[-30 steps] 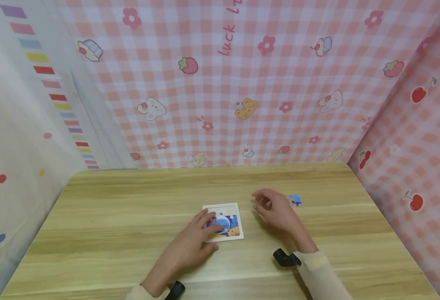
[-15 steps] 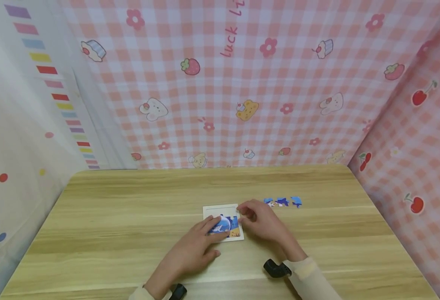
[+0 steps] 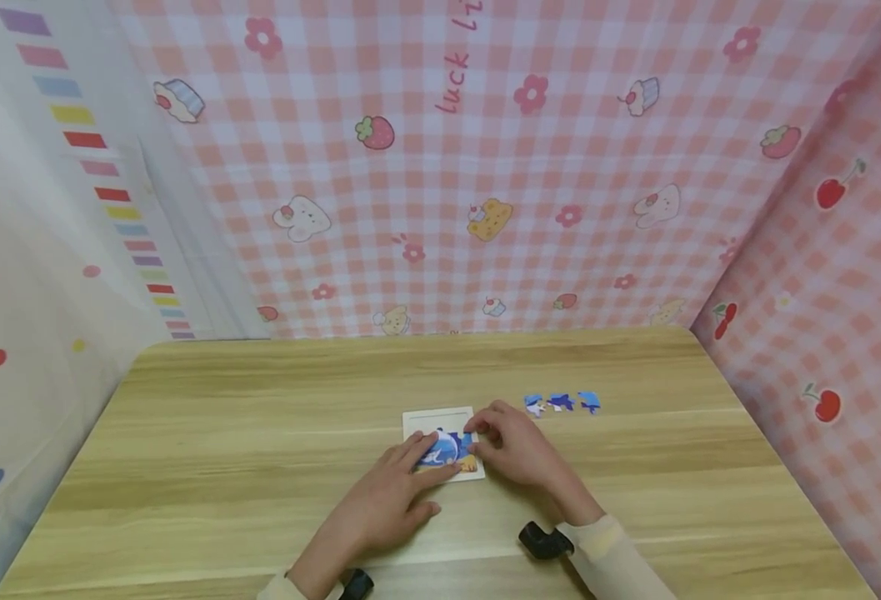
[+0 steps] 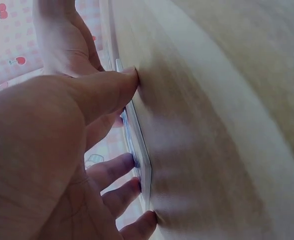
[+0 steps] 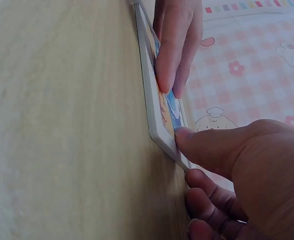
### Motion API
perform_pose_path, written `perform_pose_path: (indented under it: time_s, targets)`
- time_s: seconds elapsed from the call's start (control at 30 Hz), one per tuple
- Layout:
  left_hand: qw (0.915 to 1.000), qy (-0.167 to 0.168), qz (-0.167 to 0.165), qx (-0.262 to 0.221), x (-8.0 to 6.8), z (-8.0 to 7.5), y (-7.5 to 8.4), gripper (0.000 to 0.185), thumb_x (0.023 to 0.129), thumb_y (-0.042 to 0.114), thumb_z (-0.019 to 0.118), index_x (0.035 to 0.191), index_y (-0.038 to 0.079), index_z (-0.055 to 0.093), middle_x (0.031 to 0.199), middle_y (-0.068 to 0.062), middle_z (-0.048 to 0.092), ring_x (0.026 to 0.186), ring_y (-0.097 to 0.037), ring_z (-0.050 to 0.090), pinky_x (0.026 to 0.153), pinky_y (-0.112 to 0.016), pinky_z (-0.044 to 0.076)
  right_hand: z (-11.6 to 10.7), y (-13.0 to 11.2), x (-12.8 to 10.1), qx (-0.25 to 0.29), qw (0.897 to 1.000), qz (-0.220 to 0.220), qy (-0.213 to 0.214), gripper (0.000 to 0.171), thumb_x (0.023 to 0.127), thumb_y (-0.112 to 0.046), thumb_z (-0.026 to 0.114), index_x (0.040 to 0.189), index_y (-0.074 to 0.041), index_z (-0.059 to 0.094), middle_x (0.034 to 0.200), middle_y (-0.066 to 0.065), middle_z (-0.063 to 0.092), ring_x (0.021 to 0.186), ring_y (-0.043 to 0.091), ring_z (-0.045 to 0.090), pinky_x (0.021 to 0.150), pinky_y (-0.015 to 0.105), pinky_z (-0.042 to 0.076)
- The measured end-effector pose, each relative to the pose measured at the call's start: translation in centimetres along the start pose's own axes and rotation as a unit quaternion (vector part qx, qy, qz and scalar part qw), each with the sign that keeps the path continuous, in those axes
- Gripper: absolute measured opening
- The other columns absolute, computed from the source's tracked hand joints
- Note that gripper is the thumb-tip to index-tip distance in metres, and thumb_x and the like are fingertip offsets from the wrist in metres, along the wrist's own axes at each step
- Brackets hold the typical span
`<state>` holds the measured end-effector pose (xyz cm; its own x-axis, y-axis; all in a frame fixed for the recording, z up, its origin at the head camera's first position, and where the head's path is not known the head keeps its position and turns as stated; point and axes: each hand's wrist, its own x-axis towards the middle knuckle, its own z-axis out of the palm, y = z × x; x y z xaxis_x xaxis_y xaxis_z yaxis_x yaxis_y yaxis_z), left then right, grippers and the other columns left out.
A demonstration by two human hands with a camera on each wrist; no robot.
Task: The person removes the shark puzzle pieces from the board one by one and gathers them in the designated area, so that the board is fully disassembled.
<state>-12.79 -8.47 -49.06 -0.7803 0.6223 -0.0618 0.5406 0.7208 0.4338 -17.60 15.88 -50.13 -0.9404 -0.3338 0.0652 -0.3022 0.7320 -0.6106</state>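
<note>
On table [image 3: 260,417], puzzle tray [image 3: 440,415] under both hands, L hand [image 3: 387,492] & R hand [image 3: 518,450] fingertips pressing

Bright, even light w/ soft shadows on the worktop [image 3: 260,433]; head view bends at edges, wrist views blurry close up

Puzzle board [image 3: 440,417] half covered by both hands; picture on it not readable. Under the right hand [image 3: 511,450], fingertips hidden, so impossible to tell if a piece is pinched. Three loose blue pieces [image 3: 562,402] too small for any motif. Left hand [image 4: 47,165] cut off by the frame edge in the left wrist view; board edge [image 4: 139,155] blurred there.
</note>
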Motion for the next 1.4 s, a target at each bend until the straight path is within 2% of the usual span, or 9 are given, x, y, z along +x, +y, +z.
perform_pose_path:
  time_s: [0.23,0.43,0.73,1.07,1.4]
  targets:
    - [1.0,0.005,-0.004,0.003,0.0,0.2,-0.1,0.053,0.101,0.033,0.063,0.152,0.038,0.049,0.171,-0.007,0.026,0.158,-0.033,0.023,0.126,-0.057,0.03,0.2,0.1,0.2,0.002,1.0,0.009,-0.006,0.015,0.091,-0.018,0.078,0.105,-0.019,0.071,0.097,-0.006,0.059,0.085,0.009,0.053,0.076,0.024,0.048]
    - [0.9999,0.012,-0.002,0.002,0.1,0.3,0.0,0.053,0.1,0.033,0.064,0.151,0.037,0.051,0.171,-0.007,0.026,0.158,-0.033,0.024,0.126,-0.057,0.029,0.0,0.0,0.1,0.015,1.0,-0.005,0.007,0.017,0.089,-0.015,0.079,0.103,-0.018,0.07,0.096,-0.004,0.06,0.083,0.01,0.053,0.074,0.023,0.047]
    - [0.9999,-0.002,-0.013,-0.009,0.0,0.3,-0.1,0.051,0.101,0.036,0.062,0.151,0.04,0.05,0.172,-0.003,0.024,0.16,-0.03,0.02,0.128,-0.055,0.026,-0.3,-0.1,0.2,0.077,0.997,-0.015,0.003,0.014,0.091,-0.005,0.075,0.096,-0.015,0.067,0.081,-0.004,0.066,0.074,0.008,0.059,0.065,0.019,0.051]
    - [0.9998,-0.003,-0.015,-0.013,-0.1,0.1,0.1,0.053,0.101,0.035,0.063,0.151,0.04,0.049,0.172,-0.004,0.023,0.16,-0.031,0.019,0.129,-0.055,0.023,-1.5,0.6,0.0,0.07,0.997,0.004,0.016,0.01,0.095,-0.012,0.073,0.102,-0.02,0.073,0.084,-0.009,0.069,0.078,0.007,0.061,0.071,0.021,0.054]
    - [0.9999,0.016,-0.006,-0.004,-0.1,0.3,0.0,0.053,0.1,0.034,0.064,0.15,0.04,0.05,0.171,-0.005,0.026,0.158,-0.031,0.023,0.128,-0.054,0.026,-3.4,1.6,-0.1,0.081,0.995,0.05,0.034,0.007,0.093,-0.014,0.075,0.097,-0.018,0.072,0.083,-0.005,0.07,0.074,0.012,0.061,0.065,0.022,0.052]
